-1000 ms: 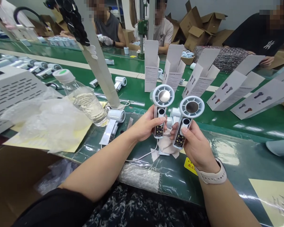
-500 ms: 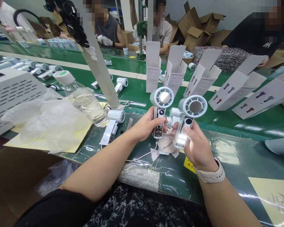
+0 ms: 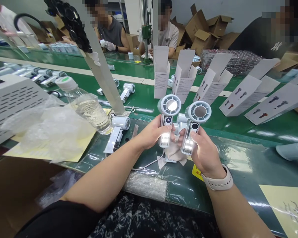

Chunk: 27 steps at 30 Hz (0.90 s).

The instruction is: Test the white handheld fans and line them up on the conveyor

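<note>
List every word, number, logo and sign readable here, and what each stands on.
"75": on the round display of the handheld fan in the left hand.
"NY": logo on a co-worker's black shirt.
Yellow label on the green mat: Chinese characters, too small to read.
White cartons: printed text too small to read.

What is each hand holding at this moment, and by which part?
The left hand grips a white handheld fan by its handle, below the round head. The right hand grips a second white handheld fan, also by its handle.
</note>
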Tool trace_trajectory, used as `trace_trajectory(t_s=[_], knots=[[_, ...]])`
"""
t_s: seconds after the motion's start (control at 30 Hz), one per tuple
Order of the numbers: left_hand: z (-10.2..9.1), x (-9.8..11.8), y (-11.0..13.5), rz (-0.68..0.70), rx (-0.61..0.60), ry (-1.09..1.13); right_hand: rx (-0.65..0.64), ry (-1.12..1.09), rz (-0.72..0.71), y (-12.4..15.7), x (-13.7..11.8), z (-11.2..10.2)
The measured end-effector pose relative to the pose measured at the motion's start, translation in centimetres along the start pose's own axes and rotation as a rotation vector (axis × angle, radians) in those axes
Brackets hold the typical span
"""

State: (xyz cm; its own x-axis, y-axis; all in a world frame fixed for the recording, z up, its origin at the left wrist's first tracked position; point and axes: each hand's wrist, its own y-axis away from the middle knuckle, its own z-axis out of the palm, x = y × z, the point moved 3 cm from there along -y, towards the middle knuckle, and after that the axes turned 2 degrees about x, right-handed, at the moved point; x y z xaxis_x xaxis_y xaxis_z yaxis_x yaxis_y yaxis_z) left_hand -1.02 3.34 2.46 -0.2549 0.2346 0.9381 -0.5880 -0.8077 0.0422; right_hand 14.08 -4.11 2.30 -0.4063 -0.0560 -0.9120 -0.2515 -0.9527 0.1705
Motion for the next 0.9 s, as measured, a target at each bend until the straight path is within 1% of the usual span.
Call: trace_trajectory(t_s=[0.13, 0.2, 0.33, 0.47, 0.53, 0.6, 0.7, 0.83, 0.9], knots=[[-0.1, 0.0, 0.1, 0.028, -0.027, 0.003, 0.025, -0.003, 0.009, 0.0, 0.2, -0.1], [-0.2, -0.1, 0.0, 0.018, -0.015, -0.012, 0.029, -0.009, 0.014, 0.0, 0.2, -0.1], [-0.5, -0.1, -0.3, 0.018, 0.06, -0.073, 0.001, -0.037, -0.011, 0.1, 0.1, -0.1], [-0.8, 0.3, -0.1, 0.101, 0.182, -0.176, -0.093, -0.095, -0.065, 0.1, -0.1, 0.0], [-0.7, 0.2, 0.1, 0.097, 0.199, -0.183, -0.135, -0.13, -0.054, 0.0, -0.1, 0.0], [-0.5, -0.2, 0.3, 0.053, 0.166, -0.155, -0.123, -0.149, -0.025, -0.1, 0.0, -0.1], [0.0, -0.5, 0.5, 0.007, 0.073, -0.079, -0.092, -0.152, -0.003, -0.1, -0.1, -0.1], [0.4, 0.2, 1.0, 0.073, -0.038, 0.026, -0.166, -0.141, -0.045, 0.5, -0.5, 0.3], [0.6, 0.8, 1.3, 0.117, -0.062, 0.037, -0.164, -0.125, -0.084, 0.8, -0.7, 0.2]])
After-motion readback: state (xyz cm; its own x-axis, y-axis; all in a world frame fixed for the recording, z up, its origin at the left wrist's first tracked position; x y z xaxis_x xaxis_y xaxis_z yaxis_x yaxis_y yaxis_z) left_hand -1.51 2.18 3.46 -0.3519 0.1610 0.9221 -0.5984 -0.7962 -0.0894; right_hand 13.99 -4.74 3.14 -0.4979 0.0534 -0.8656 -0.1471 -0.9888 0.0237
